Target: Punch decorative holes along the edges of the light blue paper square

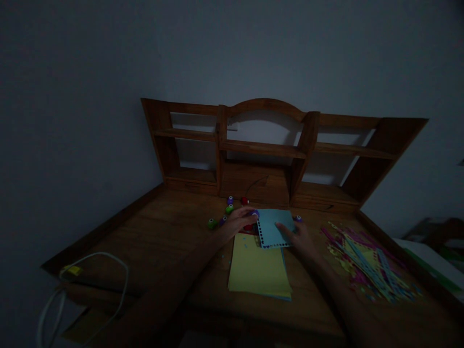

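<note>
Two arms (206, 251) reach over the desk (152, 227) and its yellow paper (259, 268). The blue sheet (270, 226) should stay flat and straight, so its holes (maybe hearts) line up. It sits between the hands: the right hand (300, 239) pinches its right side; the left hand (237, 221) holds the purple punch (255, 213) at its left edge.

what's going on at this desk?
Someone's left hand has a small purple punch at the left edge of a blue sheet; the right hand holds the sheet. Small holes line its left and bottom edges. Yellow paper lies nearer the person, with a heap of coloured strips off to the right.
</note>
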`<action>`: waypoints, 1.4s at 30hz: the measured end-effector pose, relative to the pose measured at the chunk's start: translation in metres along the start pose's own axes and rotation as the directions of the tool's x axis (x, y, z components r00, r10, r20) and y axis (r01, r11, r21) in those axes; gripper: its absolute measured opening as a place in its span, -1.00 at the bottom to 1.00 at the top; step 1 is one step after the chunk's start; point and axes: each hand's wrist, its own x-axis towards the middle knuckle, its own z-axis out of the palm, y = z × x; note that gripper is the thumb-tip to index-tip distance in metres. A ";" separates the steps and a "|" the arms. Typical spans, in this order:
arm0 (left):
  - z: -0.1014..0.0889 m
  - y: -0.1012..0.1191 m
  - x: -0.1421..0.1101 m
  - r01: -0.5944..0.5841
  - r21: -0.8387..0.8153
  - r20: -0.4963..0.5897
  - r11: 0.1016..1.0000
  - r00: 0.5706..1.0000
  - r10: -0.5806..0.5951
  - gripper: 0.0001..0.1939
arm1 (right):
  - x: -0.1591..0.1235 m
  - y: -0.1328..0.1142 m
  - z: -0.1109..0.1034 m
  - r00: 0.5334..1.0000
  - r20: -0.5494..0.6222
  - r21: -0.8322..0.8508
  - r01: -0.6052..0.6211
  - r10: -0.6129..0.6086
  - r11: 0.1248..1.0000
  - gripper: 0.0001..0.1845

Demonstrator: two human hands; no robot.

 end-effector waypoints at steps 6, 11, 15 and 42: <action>0.000 0.000 -0.001 0.084 -0.101 0.018 0.991 0.996 -0.083 -0.56 | 0.001 0.005 0.000 0.998 0.067 -0.002 -0.019 0.019 1.000 -0.42; -0.004 -0.002 -0.001 0.122 -0.145 -0.012 0.982 0.992 -0.125 -0.59 | 0.005 0.012 -0.001 0.994 0.109 -0.002 -0.026 0.026 1.000 -0.43; -0.004 -0.003 0.000 0.100 -0.144 -0.011 0.985 0.995 -0.102 -0.62 | 0.006 0.014 0.000 0.995 0.102 0.005 -0.022 0.022 1.000 -0.44; 0.002 0.002 0.000 0.113 -0.155 -0.030 0.981 0.992 -0.119 -0.61 | 0.008 0.021 0.002 0.995 0.086 0.013 -0.048 0.047 0.999 -0.44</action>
